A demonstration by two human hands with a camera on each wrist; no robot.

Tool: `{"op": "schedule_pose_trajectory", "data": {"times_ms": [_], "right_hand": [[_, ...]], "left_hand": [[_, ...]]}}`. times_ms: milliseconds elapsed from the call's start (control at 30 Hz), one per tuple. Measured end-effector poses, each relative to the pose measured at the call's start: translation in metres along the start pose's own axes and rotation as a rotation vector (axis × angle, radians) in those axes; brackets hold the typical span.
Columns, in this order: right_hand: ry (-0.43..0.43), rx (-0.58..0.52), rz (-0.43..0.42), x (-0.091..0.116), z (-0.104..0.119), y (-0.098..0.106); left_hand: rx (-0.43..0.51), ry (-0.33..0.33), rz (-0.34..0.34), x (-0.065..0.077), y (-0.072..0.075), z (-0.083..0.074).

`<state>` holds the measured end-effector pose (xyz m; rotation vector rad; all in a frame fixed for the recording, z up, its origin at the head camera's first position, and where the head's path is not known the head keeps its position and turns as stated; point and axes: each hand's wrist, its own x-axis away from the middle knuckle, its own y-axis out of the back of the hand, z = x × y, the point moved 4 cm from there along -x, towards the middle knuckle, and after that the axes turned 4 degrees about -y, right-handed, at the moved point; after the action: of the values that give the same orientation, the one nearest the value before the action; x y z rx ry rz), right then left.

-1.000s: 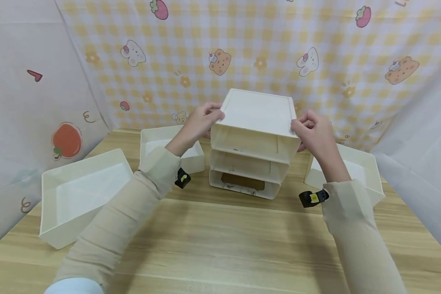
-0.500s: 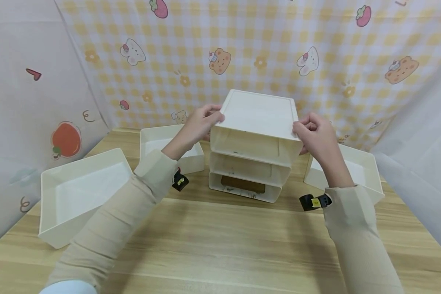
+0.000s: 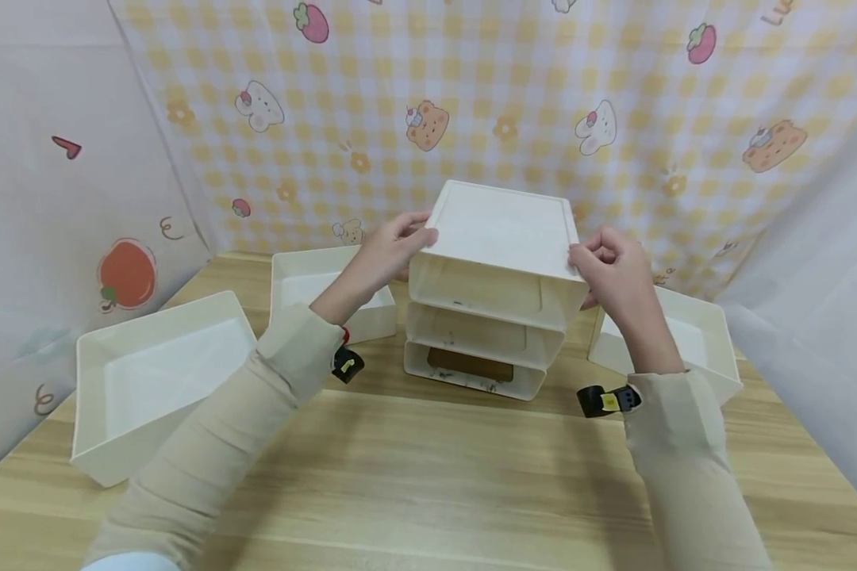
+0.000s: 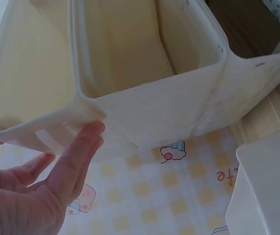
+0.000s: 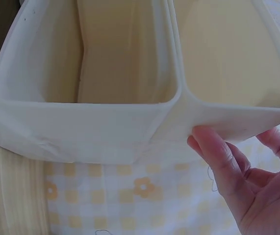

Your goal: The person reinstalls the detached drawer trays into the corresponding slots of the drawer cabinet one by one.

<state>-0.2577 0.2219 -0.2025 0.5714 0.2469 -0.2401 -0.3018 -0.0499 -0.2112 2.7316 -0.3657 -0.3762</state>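
Three cream plastic drawer cases stand stacked, open fronts toward me, in the middle of the head view. My left hand (image 3: 393, 246) grips the left side of the top case (image 3: 503, 226), thumb at its upper edge. On the opposite side my right hand (image 3: 614, 266) holds the same case, thumb on the top right edge and fingers against the side wall. Below lie the middle case (image 3: 486, 329) and the bottom case (image 3: 464, 382), which has a cut-out in its back. In the left wrist view, the fingertips (image 4: 96, 128) press the top case's side near the seam.
Three pulled-out drawers lie around the stack: a left drawer (image 3: 164, 428), a rear-left drawer (image 3: 371, 321) partly behind my left arm, and a right drawer (image 3: 700, 317) behind my right wrist. A wooden table (image 3: 428, 476) carries everything. A checked cloth (image 3: 500, 79) hangs behind.
The stack has shifted slightly toward me, with both hands keeping their hold on the top case. The head view has tilted a little. The loose drawers stay in place.
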Motion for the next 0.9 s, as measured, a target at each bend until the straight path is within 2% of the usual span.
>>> {"op": "schedule_pose_trajectory", "data": {"times_ms": [167, 400, 600, 800, 900], "right_hand": [[-0.019, -0.005, 0.005, 0.001, -0.001, -0.001], [-0.012, 0.002, 0.006, 0.0, -0.002, 0.0], [-0.009, -0.022, 0.024, -0.001, -0.002, 0.0], [-0.018, -0.023, 0.031, -0.001, -0.003, 0.0], [-0.022, -0.028, 0.028, -0.001, -0.004, 0.0]], "left_hand": [[-0.012, 0.017, 0.035, 0.007, -0.001, -0.001], [-0.158, -0.029, 0.041, 0.026, 0.005, -0.007], [-0.276, -0.059, 0.04, 0.053, 0.026, -0.008], [-0.321, -0.059, 0.006, 0.083, 0.054, -0.007], [-0.341, -0.038, -0.018, 0.098, 0.067, -0.006]]}}
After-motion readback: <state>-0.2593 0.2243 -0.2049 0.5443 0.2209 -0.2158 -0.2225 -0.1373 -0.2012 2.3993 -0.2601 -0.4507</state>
